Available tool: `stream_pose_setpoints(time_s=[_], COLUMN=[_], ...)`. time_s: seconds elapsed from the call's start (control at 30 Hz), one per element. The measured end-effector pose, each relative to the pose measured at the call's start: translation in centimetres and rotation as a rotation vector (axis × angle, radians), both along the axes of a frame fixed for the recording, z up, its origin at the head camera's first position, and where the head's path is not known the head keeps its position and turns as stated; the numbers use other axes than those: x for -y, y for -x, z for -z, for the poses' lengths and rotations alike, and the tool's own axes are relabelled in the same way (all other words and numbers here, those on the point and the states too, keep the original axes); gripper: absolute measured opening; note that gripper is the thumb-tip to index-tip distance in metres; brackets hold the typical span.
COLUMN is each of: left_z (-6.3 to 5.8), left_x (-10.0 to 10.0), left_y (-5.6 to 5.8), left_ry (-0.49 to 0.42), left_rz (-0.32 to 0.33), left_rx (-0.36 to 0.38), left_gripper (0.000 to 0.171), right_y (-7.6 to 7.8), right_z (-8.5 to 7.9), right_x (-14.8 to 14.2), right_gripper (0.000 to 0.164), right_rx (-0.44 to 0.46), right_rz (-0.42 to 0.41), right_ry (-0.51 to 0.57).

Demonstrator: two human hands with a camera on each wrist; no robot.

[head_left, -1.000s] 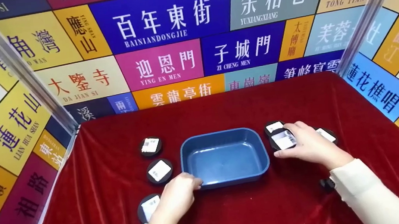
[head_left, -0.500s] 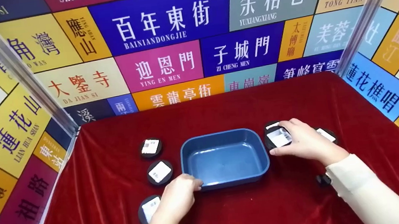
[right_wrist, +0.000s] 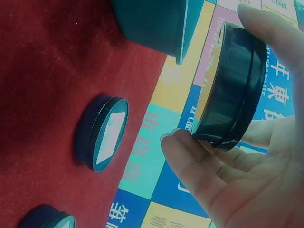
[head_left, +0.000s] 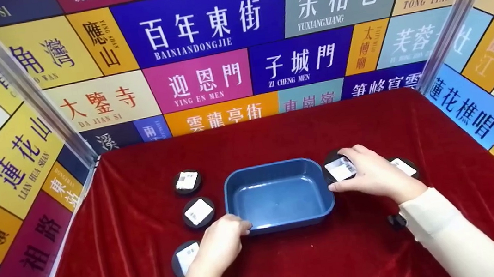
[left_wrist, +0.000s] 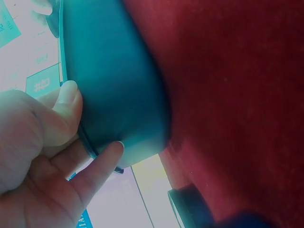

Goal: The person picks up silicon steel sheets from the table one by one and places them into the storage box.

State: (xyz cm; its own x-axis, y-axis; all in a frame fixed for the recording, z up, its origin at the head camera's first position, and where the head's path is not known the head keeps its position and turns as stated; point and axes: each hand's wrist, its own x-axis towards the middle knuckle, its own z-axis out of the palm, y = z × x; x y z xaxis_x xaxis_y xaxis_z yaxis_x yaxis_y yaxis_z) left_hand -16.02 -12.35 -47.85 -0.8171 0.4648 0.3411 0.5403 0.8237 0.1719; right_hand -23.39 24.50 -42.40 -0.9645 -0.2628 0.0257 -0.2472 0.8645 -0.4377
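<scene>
My left hand (head_left: 219, 246) grips the rim of the blue plastic tub (head_left: 279, 220) at its near left corner. In the left wrist view the thumb and fingers of that hand (left_wrist: 52, 156) touch the tub wall (left_wrist: 114, 80) at the rim. My right hand (head_left: 379, 174) holds a round, flat black container (head_left: 341, 168) with a white label, beside the tub's right rim. The right wrist view shows this container (right_wrist: 232, 88) raised off the cloth between thumb and fingers. Another labelled black container (right_wrist: 107, 137) stands on the cloth below it.
Left of the tub lie three similar black containers, the far one (head_left: 187, 181), the middle one (head_left: 198, 213) and the near one (head_left: 187, 257), partly behind my left hand. Another (head_left: 405, 168) sits right of my right hand. Red velvet cloth (head_left: 298, 262) covers the table; printed panels (head_left: 201, 23) surround it.
My right hand has moved a little left with the black container, closer to the tub's right rim, now covering most of the container behind it. My left hand stays on the tub.
</scene>
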Motion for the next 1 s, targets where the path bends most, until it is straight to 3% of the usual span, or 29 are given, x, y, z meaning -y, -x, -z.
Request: stream_pose_setpoints(time_s=[1.0], left_z=[0.0], left_x=[0.0], left_y=[0.0], left_ry=[0.025], left_rz=[-0.002], left_rx=[-0.010], left_gripper=[0.021], right_y=[0.5], right_z=[-0.2], right_x=[2.1], right_gripper=[0.095], right_rx=[0.004], right_rz=[-0.037], right_ry=[-0.022])
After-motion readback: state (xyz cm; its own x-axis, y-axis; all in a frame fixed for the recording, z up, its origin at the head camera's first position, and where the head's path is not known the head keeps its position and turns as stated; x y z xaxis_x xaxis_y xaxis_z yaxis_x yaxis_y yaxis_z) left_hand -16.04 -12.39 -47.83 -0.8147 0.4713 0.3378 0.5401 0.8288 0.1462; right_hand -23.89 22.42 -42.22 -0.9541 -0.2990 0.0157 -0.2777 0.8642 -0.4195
